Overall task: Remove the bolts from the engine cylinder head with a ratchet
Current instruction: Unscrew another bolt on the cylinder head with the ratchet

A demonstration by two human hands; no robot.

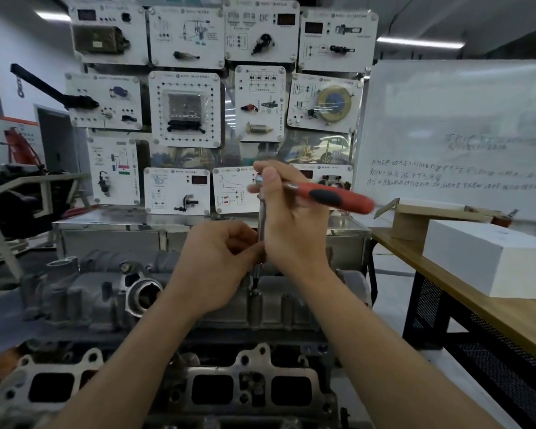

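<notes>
Nearest the camera, the grey cast-metal engine cylinder head (90, 292) is lying across the view, and no freed bolts are showing anywhere on it; so the job seems to be partway through one bolt, with the number left impossible to tell. Just above its top edge, near the middle of its length, a small dark socket (254, 289) is sitting down on a fastener; the bolt itself is hidden beneath it. The left hand (217, 261) is curling round the lower part of the slim steel extension bar (261, 218), steadying it upright. Higher up, the right hand (291, 218) is gripping the head of the red-and-black-handled ratchet (331, 196), thumb up, with the handle pointing off to the right. Along the left edge of the wooden table (477, 317) a white rectangular box (492, 261) is resting. Beyond, white training panels (186, 109) and a whiteboard (452, 134) are standing.
</notes>
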